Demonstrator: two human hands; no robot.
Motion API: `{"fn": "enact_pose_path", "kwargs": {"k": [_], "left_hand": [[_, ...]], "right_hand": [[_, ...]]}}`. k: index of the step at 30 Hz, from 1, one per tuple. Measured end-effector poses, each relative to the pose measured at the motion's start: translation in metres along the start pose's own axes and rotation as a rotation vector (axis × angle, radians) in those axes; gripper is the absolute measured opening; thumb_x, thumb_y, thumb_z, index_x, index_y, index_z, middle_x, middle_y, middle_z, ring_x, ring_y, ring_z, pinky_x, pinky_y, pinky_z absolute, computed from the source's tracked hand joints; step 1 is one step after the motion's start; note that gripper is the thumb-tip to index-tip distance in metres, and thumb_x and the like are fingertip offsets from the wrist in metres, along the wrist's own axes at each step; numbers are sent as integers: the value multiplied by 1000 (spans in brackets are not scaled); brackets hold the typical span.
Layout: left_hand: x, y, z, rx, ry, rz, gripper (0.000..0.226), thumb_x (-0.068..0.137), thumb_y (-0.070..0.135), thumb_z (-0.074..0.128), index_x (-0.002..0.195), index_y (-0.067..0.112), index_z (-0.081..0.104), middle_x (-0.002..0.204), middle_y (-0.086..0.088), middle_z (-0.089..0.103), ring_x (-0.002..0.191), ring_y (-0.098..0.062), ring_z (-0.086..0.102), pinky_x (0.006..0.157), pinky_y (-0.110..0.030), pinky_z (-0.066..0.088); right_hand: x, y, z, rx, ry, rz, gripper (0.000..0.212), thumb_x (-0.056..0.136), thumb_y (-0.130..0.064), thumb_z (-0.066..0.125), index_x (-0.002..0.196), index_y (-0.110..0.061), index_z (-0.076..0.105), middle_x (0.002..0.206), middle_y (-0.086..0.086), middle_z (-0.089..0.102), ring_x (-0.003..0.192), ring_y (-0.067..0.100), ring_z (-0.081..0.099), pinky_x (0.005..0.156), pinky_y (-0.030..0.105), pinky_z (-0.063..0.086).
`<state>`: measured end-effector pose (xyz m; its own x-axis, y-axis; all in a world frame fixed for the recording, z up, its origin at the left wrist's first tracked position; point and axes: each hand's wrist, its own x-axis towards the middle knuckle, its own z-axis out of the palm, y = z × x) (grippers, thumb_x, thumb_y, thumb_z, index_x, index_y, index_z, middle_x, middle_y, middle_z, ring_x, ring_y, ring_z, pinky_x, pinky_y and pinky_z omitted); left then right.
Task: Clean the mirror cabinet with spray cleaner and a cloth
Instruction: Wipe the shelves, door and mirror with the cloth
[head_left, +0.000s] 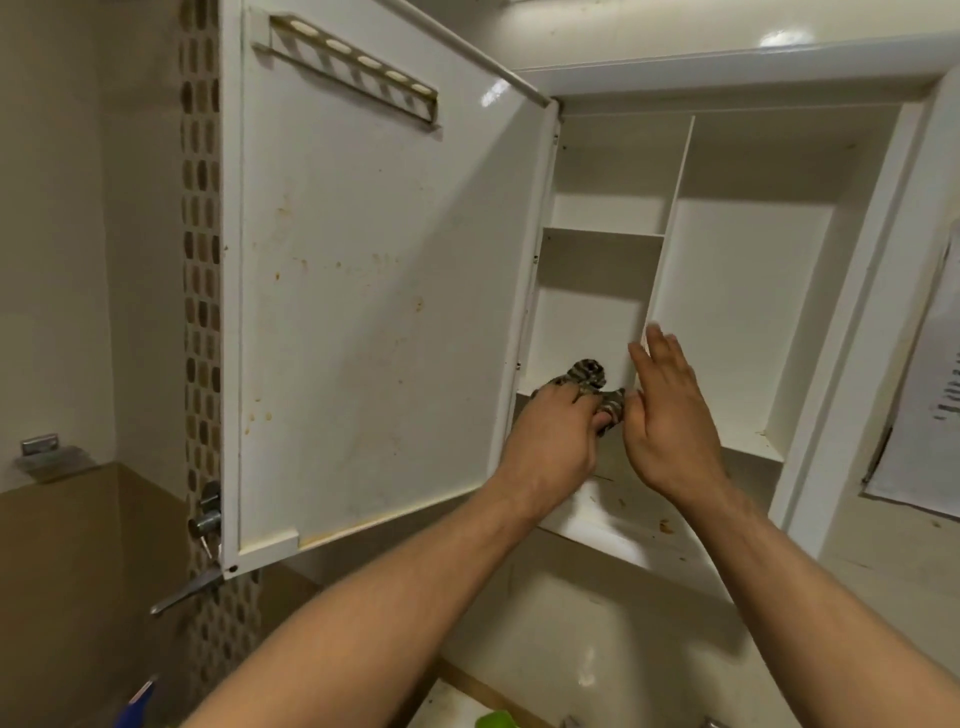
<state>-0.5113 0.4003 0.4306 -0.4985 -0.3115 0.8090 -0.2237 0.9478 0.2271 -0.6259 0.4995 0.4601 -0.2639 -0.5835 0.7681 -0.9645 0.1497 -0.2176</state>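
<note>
Striped grey cloth (589, 375) lies bunched in the lower left compartment of the mirror cabinet (748, 291), just right of the open door (374, 291). Our left hand (553, 431) is clenched over it, fingers curled into the fabric. Our right hand (670, 415) hovers a little farther right of the door, fingers straight and holding nothing, its palm turned toward the cloth and perhaps brushing it, though blur hides any contact. We judge the left hand the nearer one, so the wipe should run away from the door, toward the right hand.
</note>
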Motion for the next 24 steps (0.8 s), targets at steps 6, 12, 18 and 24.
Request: {"fn": "enact_pose_path", "kwargs": {"k": [6,12,18,24], "left_hand": [[-79,0,31,-327,234,-339,23,103,14,54,117,17,73,112,5,67,104,-12,59,94,-27,49],[-92,-7,36,-321,247,-371,30,103,14,58,131,12,69,125,1,66,119,-15,57,105,-29,46],[-69,1,18,-284,361,-183,29,98,6,65,125,7,72,121,-3,69,116,-17,60,102,-19,46],[-74,32,24,-593,214,-184,39,97,18,64,136,21,58,129,10,63,120,1,58,103,-24,50]], "right_hand": [[-91,-21,25,461,193,321,47,102,-14,56,148,-26,52,159,-14,42,143,-4,35,118,29,29],[-135,-35,44,751,354,619,38,101,-8,59,130,-33,60,143,-13,58,138,9,49,121,38,35],[-128,-41,42,769,386,624,39,102,-8,58,129,-36,61,135,-18,62,126,-4,55,116,33,40],[-104,-41,38,1286,209,700,42,99,-40,57,139,-29,60,125,-8,72,118,10,68,91,29,58]]}}
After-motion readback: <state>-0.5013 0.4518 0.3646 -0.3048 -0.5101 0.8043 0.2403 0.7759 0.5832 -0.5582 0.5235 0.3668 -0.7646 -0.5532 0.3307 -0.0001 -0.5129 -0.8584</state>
